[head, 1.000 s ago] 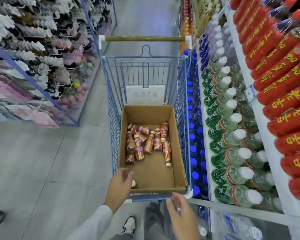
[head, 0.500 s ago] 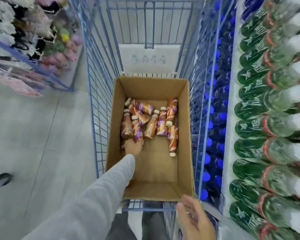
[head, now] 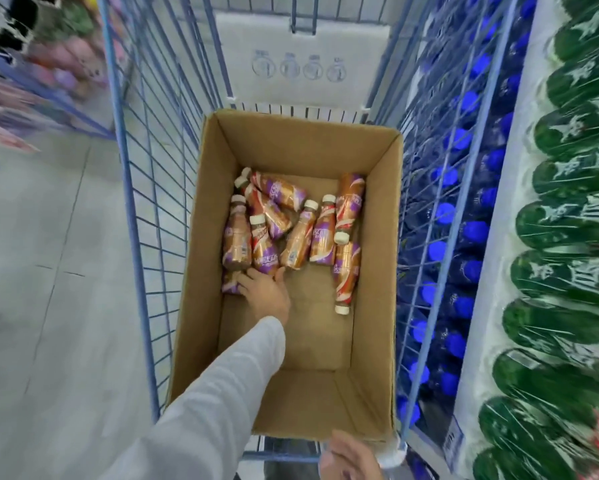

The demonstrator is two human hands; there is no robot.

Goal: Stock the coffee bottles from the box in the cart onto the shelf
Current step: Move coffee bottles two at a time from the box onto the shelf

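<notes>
Step in hand, by the look of it: picking a bottle out of the box. Left hand [head: 263, 294] is down inside the open brown cardboard box [head: 204, 265], which sits in the blue wire shopping cart [head: 128, 216]. Its fingers lie across a bottle at the near-left edge of the pile, thumb touching the base of the neighbour. Can't tell whether the fingers are curled round it, since the hand hides the fingertips. Small brown-and-purple plastic coffee bottles with cream caps [head: 237, 244], roughly nine, all lie on their sides on the box floor, bunched in the far half, several overlapping. One lone bottle [head: 346, 271] lies apart on the right, cap towards the person. Right hand [head: 350, 457] is at the near end of the cart, cropped by the frame edge, so its grip is unreadable. Advice: take a bottle from the pile's edge, not one pinned under others. Wrap the body, not the cap. Lift straight up to clear the tall box wall. White store shelf [head: 498, 244] runs along the cart's right, filled with green bottles [head: 568, 223] and blue-capped bottles [head: 464, 233]. No coffee slot is visible, so the destination needs finding first.
</notes>
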